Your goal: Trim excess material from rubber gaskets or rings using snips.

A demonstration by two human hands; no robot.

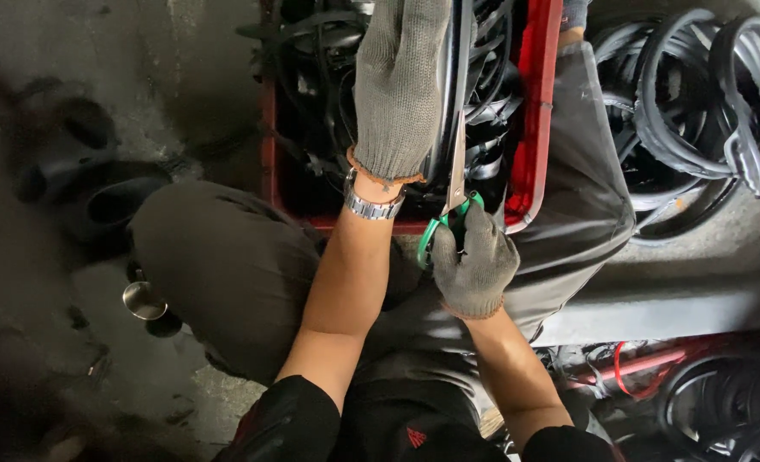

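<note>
Trimming a black rubber strip over the red crate

Head view: the left hand (397, 85) grips the rubber strip (459, 77) taut above the red crate (536, 111); the right hand (474, 265) clenches green-handled scissors (450, 201). Cutting cleanly likely needs steady tension and blades square to the strip.

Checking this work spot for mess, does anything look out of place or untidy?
Yes. Black rubber rings lie in a tangled heap on the bare floor right of the red crate, not inside it. A small metal cup also sits on the grimy floor at left.

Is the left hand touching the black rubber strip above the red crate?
Touching. In the head view the gloved left hand closes around the black rubber strip over the red crate.
</note>
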